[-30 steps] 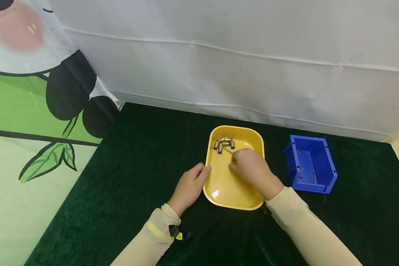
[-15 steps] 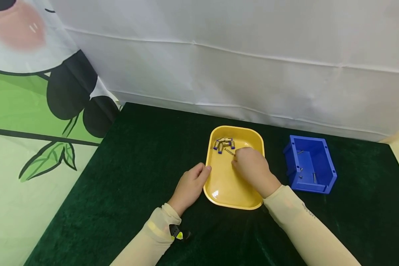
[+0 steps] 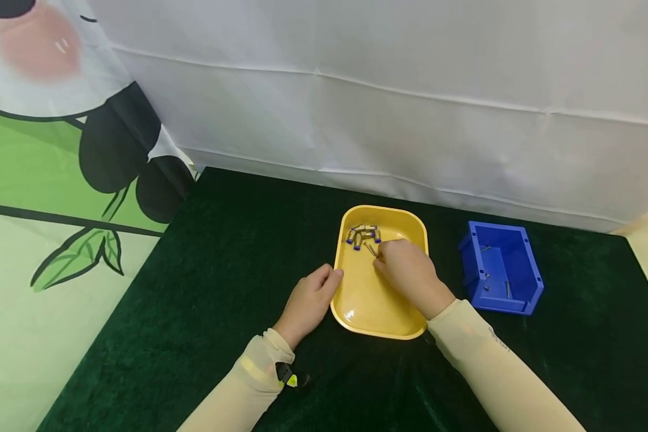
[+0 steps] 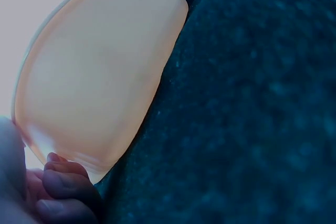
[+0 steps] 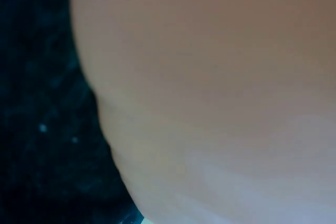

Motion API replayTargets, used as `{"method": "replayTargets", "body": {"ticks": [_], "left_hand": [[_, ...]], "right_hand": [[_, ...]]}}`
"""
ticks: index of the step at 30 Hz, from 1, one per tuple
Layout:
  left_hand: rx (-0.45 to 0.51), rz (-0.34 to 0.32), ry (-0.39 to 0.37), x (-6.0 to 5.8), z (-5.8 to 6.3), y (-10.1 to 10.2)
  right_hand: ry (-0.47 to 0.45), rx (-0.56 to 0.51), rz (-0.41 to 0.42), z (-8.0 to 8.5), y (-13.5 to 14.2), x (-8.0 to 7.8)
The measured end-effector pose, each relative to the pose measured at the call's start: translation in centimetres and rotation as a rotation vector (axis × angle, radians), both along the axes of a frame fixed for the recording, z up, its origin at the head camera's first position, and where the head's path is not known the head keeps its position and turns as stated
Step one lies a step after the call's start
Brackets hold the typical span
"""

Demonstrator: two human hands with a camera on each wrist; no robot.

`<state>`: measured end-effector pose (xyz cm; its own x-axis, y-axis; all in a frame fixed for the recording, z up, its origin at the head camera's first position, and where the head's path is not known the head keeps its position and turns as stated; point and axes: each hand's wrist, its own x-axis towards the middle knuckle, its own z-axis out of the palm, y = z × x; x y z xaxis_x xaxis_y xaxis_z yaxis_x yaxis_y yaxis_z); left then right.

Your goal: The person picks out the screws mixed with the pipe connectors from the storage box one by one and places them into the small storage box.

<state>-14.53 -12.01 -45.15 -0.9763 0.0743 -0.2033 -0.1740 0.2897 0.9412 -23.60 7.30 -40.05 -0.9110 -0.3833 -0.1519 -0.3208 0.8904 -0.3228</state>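
My left hand grips the left rim of a yellow tray, thumb over the edge. In the left wrist view its curled fingers lie against the tray's outer wall. My right hand reaches into the tray, fingers curled, pinching a small metal screw whose one end shows beyond the fingertips. Just behind the screw lies a cluster of several brass fittings with blue ends. Blurred skin fills most of the right wrist view, so the fingertips are hidden there.
To the right of the tray stands a blue bin with several small screws inside. Both containers are on a dark green cloth. A white curtain hangs behind the table.
The screw at my right fingertips has turned slightly and its visible part has shifted. My right hand has moved very little; my left hand stays on the tray rim.
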Motion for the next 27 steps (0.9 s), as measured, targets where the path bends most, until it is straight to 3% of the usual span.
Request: {"method": "replayTargets", "body": {"ticks": [12,19,27], "left_hand": [[-0.003,0.010,0.012,0.0,0.0,0.1],[-0.022,0.027,0.021,-0.1,-0.2,0.1],[-0.025,0.020,0.030,-0.1,-0.4,0.1]], "right_hand": [[0.035,0.005,0.001,-0.7,0.0,-0.5],[0.117,0.043,0.033,-1.1,-0.3,-1.1],[0.097,0.049,0.011,-0.9,-0.1,-1.0]]}}
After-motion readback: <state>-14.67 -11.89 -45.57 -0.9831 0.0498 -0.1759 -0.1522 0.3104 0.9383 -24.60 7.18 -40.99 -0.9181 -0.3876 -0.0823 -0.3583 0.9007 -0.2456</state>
